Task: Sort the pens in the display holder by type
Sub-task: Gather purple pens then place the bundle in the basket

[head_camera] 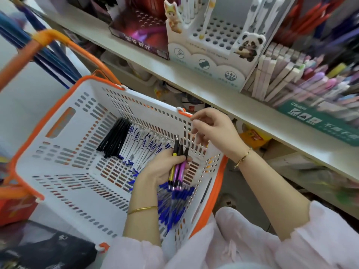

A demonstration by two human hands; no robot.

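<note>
The left hand point(165, 167) reaches in from the near edge, over the basket point(81, 193), palm turned up; its fingers and thumb curl round three pens point(177, 171), one yellow and two purple, black ends pointing to the far side. The right hand point(213, 131) hangs above the basket's far right corner, wrist bent, fingers loosely curled and pointing down; it grips nothing, and its fingertips sit just beside the rim.

On the basket floor, black pens point(114, 138) lie along the far wall at the left; white pens point(139, 148) lie touching them to the right; blue pens point(172, 206) are heaped near the right wall, under the left forearm. The left half of the floor is bare; one orange handle point(64, 41) stands raised at the far left.

The shelf point(213, 94) runs just beyond the basket's far right corner; on it stands the white holder point(217, 35), most holes unfilled, a few pens upright at its far side; a green box point(320, 117) of pastel pens sits to its right.
</note>
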